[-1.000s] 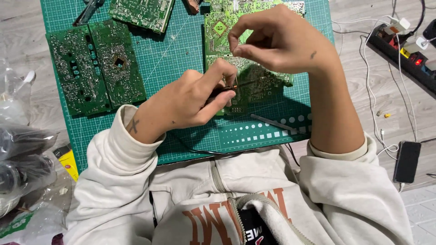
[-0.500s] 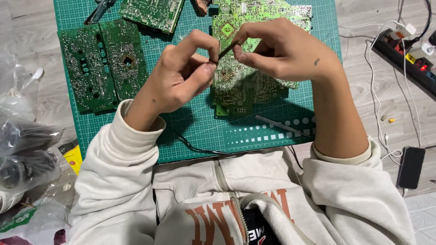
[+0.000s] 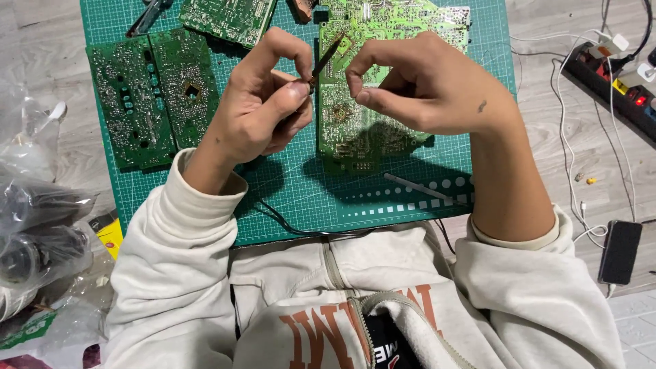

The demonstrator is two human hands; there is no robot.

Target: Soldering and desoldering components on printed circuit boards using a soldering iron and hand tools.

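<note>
Soldering iron (image 3: 326, 58), or a thin dark tool much like one, sits pinched between the thumb and forefinger of the left hand (image 3: 256, 113), tip slanting up, above the middle of the green cutting mat (image 3: 294, 191). At the mat's near edge the person's cream sleeves rest, and a black cable (image 3: 287, 225) curls along that edge towards the left wrist. Off the mat's near-left corner lies a yellow package (image 3: 109, 236), only its corner showing, beside crumpled clear plastic bags (image 3: 34, 212) holding dark things I cannot make out. A thin grey metal rod (image 3: 417, 186) lies on the near-right part of the mat. A second ago the left hand was low over the mat while the right hand (image 3: 430, 92) was already lifted; now both are raised, and the tip stands just beside the right fingertips. Those are closed narrowly, as if on something fine, though what I cannot tell. Under both hands a bright green circuit board (image 3: 348, 147) lies flat on the mat. On the mat's left part sit two dark green boards (image 3: 154, 96), with another board (image 3: 229, 17) and pliers (image 3: 147, 17) at its far edge. Right of the mat lie a dark phone (image 3: 620, 251) and, farther off, a black power strip (image 3: 615, 82).
</note>
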